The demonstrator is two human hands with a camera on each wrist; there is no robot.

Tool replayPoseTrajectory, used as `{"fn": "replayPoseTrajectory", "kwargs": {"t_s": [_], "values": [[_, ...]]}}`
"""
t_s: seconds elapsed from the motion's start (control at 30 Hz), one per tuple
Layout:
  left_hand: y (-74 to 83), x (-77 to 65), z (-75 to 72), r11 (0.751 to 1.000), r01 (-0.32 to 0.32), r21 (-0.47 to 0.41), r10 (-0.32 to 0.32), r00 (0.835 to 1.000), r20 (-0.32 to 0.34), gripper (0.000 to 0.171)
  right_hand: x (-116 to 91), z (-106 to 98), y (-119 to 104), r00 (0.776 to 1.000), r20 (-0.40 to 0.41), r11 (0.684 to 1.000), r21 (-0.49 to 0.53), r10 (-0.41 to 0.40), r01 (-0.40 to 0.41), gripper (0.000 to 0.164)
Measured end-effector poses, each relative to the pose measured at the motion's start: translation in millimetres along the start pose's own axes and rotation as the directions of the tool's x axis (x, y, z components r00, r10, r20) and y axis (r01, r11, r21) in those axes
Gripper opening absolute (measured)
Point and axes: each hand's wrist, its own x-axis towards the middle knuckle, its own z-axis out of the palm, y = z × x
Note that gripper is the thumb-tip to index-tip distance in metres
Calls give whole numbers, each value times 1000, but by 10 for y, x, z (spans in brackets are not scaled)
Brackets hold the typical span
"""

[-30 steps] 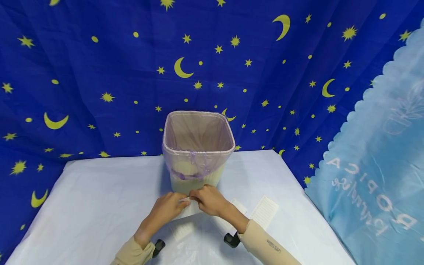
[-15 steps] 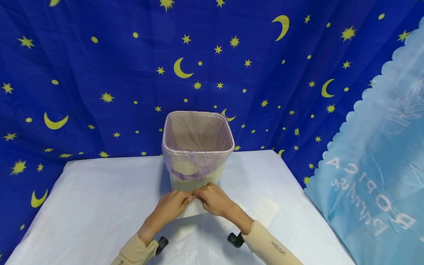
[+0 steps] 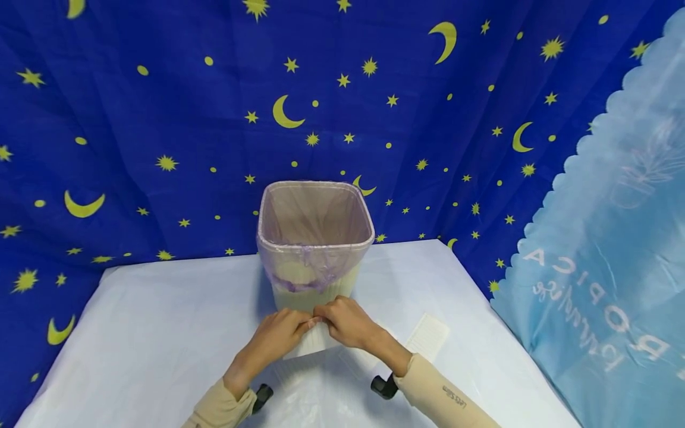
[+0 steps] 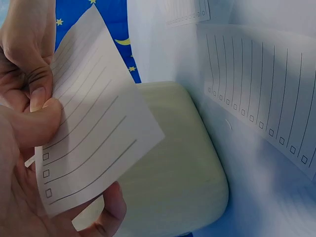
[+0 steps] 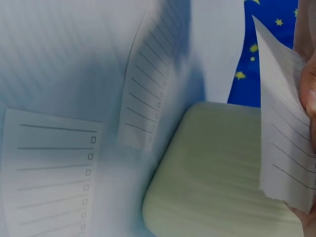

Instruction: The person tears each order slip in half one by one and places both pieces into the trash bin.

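Both hands meet over the near side of a pale bin (image 3: 289,297), pinching one lined checklist sheet (image 4: 98,113) at its upper edge. My left hand (image 3: 275,336) grips it between thumb and fingers; one fingertip (image 4: 114,207) shows behind the sheet's lower corner in the left wrist view. Right beside it, my right hand (image 3: 348,323) pinches the same edge, thumb close to the left thumb. The sheet hangs tilted and slightly bowed, with ruled lines and small boxes along one side. In the right wrist view, its bottom edge looks uneven.
A thin purple liner (image 3: 299,261) is folded over the bin's rim. Another checklist sheet (image 3: 428,337) lies on the white-covered table (image 3: 187,309) at the right, and more sheets (image 5: 49,173) lie under the arms. Blue star-patterned cloth (image 3: 214,119) hangs behind; a light-blue cloth (image 3: 615,238) hangs right.
The hands have drawn together along the sheet's upper edge, thumbs now nearly meeting. The head view has shifted slightly. The bin and the loose sheets stay put.
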Motion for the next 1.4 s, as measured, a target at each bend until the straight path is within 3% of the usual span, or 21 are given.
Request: {"fn": "replayPoseTrajectory", "kwargs": {"t_s": [0.37,0.77,0.83,1.03,1.1,1.17,1.27,1.4], "values": [[17,22,-2,997,5,83,0,998,-68,51,42,68,-53,995,-46,990,111,90,-84,28],[41,23,33,986,18,166,7,989,-150,54,135,47,-142,978,9,962,180,209,-208,30],[38,18,46,983,12,182,19,986,-164,55,139,52,-140,970,32,945,221,241,-242,30],[35,-6,48,966,-34,256,83,979,-184,54,139,92,-97,941,110,851,405,319,-336,29],[34,-3,40,955,-52,292,106,979,-174,50,140,99,-79,941,120,839,427,318,-338,29],[33,-4,28,953,-58,298,104,985,-140,41,132,106,-64,945,127,846,422,301,-326,29],[38,-25,0,977,-37,210,43,999,-27,21,101,92,-60,962,149,903,336,230,-268,27],[20,-67,-11,997,52,57,-59,990,132,16,40,78,-61,977,185,967,210,102,-141,20]]}}
